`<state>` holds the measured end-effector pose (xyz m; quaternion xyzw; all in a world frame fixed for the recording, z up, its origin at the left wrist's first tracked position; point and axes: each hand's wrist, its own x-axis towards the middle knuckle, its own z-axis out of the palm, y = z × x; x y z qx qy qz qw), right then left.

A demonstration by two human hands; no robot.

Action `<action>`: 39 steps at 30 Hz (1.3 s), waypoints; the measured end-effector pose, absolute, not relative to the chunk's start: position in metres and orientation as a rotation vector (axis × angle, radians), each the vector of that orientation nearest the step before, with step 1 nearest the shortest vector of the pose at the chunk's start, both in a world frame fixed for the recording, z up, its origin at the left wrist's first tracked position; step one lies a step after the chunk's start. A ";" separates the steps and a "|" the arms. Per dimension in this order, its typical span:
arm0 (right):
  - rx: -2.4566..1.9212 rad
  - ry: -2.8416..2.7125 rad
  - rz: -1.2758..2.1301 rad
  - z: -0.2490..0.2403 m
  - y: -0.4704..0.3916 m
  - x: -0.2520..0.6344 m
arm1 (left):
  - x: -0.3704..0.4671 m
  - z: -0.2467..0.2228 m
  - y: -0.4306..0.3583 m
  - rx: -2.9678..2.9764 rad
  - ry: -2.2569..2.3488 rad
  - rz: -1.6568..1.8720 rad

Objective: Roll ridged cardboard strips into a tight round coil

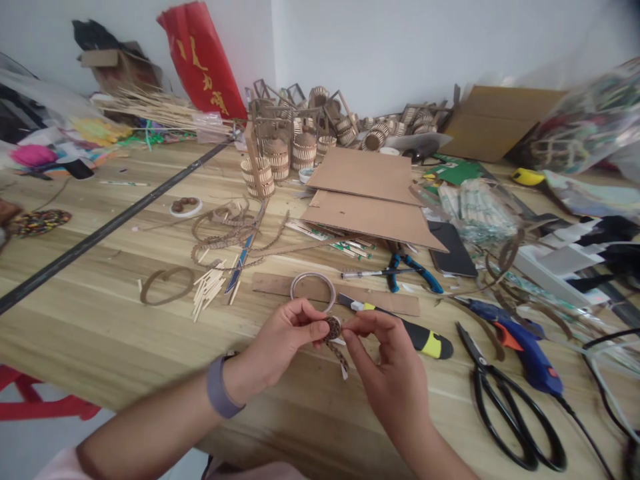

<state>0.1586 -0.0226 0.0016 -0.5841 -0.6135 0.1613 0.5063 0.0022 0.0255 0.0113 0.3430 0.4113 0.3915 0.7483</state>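
Observation:
My left hand (285, 340) pinches a small round coil of brown corrugated cardboard strip (333, 327) between thumb and fingers. The strip's loose end (339, 360) hangs below the coil, with a pale bit at its tip. My right hand (387, 360) is closed in a pinch at the coil's right edge; exactly what its fingertips grip is partly hidden. Just beyond the hands lie a roll of tape (313, 275) and a black and yellow utility knife (425, 337). To the left are short cut sticks (210, 287) and a loop of cardboard strip (167, 285).
Black scissors (515, 413) and a blue glue gun (525, 347) with its cord lie at the right. Blue-handled pliers (420, 270), a phone (453, 248) and cardboard sheets (367, 217) lie farther back. Several small stick buckets (257, 177) stand near the wall. A dark bar (120, 223) crosses the left side.

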 end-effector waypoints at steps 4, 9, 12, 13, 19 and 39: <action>-1.418 -1.465 0.472 -0.001 -0.022 0.160 | 0.002 0.010 0.026 0.757 0.915 0.846; -1.417 -1.483 0.445 -0.003 -0.022 0.160 | 0.002 0.007 0.027 0.739 0.917 0.824; -1.435 -1.501 0.399 -0.001 -0.022 0.158 | 0.002 0.006 0.026 0.736 0.925 0.818; -1.446 -1.511 0.382 0.000 -0.022 0.158 | 0.002 0.006 0.026 0.733 0.928 0.817; -1.475 -1.576 0.259 0.003 -0.021 0.156 | 0.002 0.007 0.025 0.717 0.938 0.808; -1.490 -1.449 0.271 0.002 -0.020 0.160 | 0.004 0.011 0.025 0.646 0.881 0.855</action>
